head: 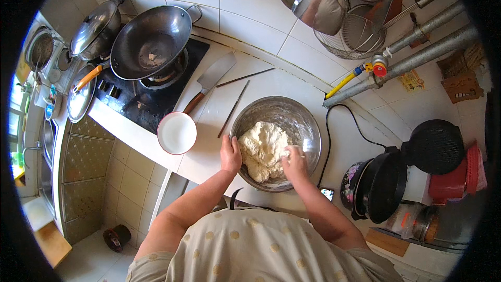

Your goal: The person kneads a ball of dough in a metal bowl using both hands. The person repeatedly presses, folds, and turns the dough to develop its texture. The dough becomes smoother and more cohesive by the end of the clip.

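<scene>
A large stainless steel bowl point(305, 125) stands on the white countertop before me, its inner wall smeared with flour. A rough, lumpy mass of dough point(264, 145) fills its left and middle part. My left hand point(231, 154) grips the bowl's left rim, thumb at the edge. Inside the bowl, my right hand point(294, 163) touches the dough's right side with bent fingers; whether it pinches any dough is hidden. Left of the bowl lie a pair of chopsticks point(234, 108), apart from each other, and a cleaver point(217, 70). A white bowl with a red rim point(177, 133) is near the counter's front edge.
A wok point(150, 43) and a lidded pot point(96, 29) sit on the black gas stove point(135, 105) at left. To the right are a black cord point(328, 145), an opened electric griddle point(381, 188) and pipes point(422, 56). Utensils, including a skimmer point(321, 8), hang above.
</scene>
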Action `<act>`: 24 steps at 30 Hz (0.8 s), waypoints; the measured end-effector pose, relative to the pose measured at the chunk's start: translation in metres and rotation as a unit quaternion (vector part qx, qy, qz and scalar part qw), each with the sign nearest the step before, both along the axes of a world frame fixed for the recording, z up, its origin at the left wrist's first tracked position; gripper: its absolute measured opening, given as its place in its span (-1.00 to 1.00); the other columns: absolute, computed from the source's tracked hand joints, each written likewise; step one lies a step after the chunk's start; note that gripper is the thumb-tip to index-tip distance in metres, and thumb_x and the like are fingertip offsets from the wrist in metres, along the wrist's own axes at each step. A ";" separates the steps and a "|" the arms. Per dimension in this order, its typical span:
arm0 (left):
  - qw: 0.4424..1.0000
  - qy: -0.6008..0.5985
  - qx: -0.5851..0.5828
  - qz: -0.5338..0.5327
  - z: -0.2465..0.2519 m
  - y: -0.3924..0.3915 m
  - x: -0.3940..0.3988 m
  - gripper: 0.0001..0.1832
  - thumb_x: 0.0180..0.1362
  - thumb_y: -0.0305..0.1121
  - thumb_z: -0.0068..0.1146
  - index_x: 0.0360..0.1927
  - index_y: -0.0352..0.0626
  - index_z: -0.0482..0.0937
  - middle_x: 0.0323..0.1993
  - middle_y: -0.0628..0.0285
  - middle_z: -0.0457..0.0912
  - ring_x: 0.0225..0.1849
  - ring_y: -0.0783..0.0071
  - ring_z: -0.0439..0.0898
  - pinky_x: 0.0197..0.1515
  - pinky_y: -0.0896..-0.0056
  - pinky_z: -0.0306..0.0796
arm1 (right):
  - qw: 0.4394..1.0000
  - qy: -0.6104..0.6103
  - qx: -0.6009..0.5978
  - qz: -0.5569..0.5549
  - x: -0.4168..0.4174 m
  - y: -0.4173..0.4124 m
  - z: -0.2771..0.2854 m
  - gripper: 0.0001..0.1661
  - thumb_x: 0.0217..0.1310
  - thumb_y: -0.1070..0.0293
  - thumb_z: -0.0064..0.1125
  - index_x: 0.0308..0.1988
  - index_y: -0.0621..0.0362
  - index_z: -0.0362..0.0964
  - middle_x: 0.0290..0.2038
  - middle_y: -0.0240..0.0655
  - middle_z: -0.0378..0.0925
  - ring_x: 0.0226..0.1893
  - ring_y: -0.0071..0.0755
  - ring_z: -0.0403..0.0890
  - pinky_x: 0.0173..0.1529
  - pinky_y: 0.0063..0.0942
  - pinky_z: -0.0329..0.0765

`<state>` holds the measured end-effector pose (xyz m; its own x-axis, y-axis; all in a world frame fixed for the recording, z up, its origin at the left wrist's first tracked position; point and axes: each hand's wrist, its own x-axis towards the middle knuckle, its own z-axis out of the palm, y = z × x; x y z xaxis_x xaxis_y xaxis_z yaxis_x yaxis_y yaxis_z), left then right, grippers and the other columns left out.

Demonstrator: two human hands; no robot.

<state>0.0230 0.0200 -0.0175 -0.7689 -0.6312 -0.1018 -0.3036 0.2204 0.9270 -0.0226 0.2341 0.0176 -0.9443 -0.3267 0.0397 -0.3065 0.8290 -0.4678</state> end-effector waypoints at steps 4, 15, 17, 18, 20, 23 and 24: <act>1.000 -0.009 -0.003 -0.008 0.005 0.002 -0.003 -0.77 0.31 -0.27 -0.18 -0.24 -0.29 0.29 -0.36 -0.23 0.46 -0.27 -0.29 0.41 -0.22 -0.02 0.30 | 0.870 -0.340 -0.232 -0.274 -0.029 0.012 -0.040 -0.42 0.16 -0.03 0.11 0.05 0.12 0.31 -0.05 -0.14 0.45 -0.17 -0.24 0.52 -0.22 -0.28 0.53; 1.000 -0.002 0.012 -0.002 0.006 0.001 -0.004 -0.77 0.31 -0.28 -0.18 -0.21 -0.30 0.31 -0.33 -0.24 0.46 -0.24 -0.30 0.41 -0.18 0.00 0.31 | 0.956 -0.275 0.084 0.052 -0.015 -0.077 0.052 -0.66 0.08 0.26 0.17 -0.16 0.12 0.30 -0.25 -0.03 0.56 -0.31 -0.06 0.62 -0.25 -0.17 0.53; 1.000 -0.007 0.015 -0.006 0.015 0.002 -0.004 -0.77 0.31 -0.29 -0.17 -0.21 -0.30 0.31 -0.33 -0.23 0.46 -0.24 -0.29 0.41 -0.18 0.01 0.31 | 0.955 -0.215 0.164 0.126 -0.015 -0.083 0.045 -0.68 0.06 0.32 0.15 -0.16 0.11 0.31 -0.29 0.01 0.57 -0.29 0.01 0.63 -0.24 -0.12 0.53; 1.000 -0.023 0.019 -0.007 0.014 0.001 -0.004 -0.77 0.30 -0.28 -0.17 -0.22 -0.29 0.32 -0.33 -0.22 0.46 -0.25 -0.28 0.41 -0.20 0.02 0.31 | 0.952 -0.203 0.176 0.148 -0.023 -0.087 0.040 -0.69 0.02 0.37 0.12 -0.16 0.12 0.36 -0.32 0.03 0.57 -0.25 0.02 0.62 -0.18 -0.10 0.52; 0.999 -0.029 0.019 -0.010 0.013 0.001 -0.003 -0.77 0.30 -0.28 -0.18 -0.23 -0.29 0.31 -0.33 -0.23 0.46 -0.25 -0.28 0.41 -0.20 0.01 0.31 | 0.937 -0.199 0.243 0.155 -0.033 -0.098 0.032 -0.75 0.01 0.40 0.08 -0.22 0.13 0.45 -0.35 0.02 0.58 -0.27 0.01 0.63 -0.17 -0.12 0.52; 0.999 -0.042 0.016 -0.018 0.014 0.001 -0.003 -0.77 0.30 -0.28 -0.17 -0.25 -0.29 0.31 -0.33 -0.24 0.45 -0.24 -0.29 0.40 -0.19 -0.01 0.30 | 0.912 -0.211 0.304 0.174 -0.055 -0.111 0.006 -0.74 0.01 0.41 0.07 -0.21 0.13 0.51 -0.28 -0.04 0.58 -0.22 -0.03 0.62 -0.12 -0.15 0.53; 0.999 -0.033 0.009 -0.017 0.013 0.000 -0.004 -0.77 0.30 -0.28 -0.17 -0.25 -0.29 0.30 -0.33 -0.25 0.45 -0.24 -0.29 0.39 -0.19 -0.02 0.30 | 0.906 -0.215 0.317 0.181 -0.060 -0.116 0.004 -0.72 0.01 0.40 0.08 -0.19 0.13 0.52 -0.24 -0.06 0.59 -0.18 -0.05 0.61 -0.10 -0.17 0.53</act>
